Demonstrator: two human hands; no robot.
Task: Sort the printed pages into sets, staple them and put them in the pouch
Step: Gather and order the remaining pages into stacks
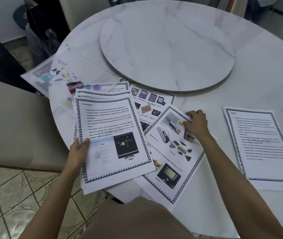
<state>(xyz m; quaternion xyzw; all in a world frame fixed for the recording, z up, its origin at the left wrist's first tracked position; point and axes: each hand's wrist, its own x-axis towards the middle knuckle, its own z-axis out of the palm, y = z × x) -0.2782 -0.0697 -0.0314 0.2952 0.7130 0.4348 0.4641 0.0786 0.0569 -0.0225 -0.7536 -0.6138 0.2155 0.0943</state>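
My left hand [78, 152] grips the left edge of a stack of printed pages [113, 135] with a "Cloud storage" page on top, held over the table's near edge. My right hand [196, 124] pinches the far corner of a tilted picture page [170, 161] lying on the table. Under it lies another page with memory-card pictures [147, 100]. A separate set of text pages [259, 145] rests at the right. A red stapler [74, 86] sits on the translucent printed pouch [51, 75] at the far left.
The round marble table [261, 80] carries a raised turntable [168, 47] in its middle. A beige chair [16, 121] stands at the left, more chairs beyond the table. Tiled floor lies below left.
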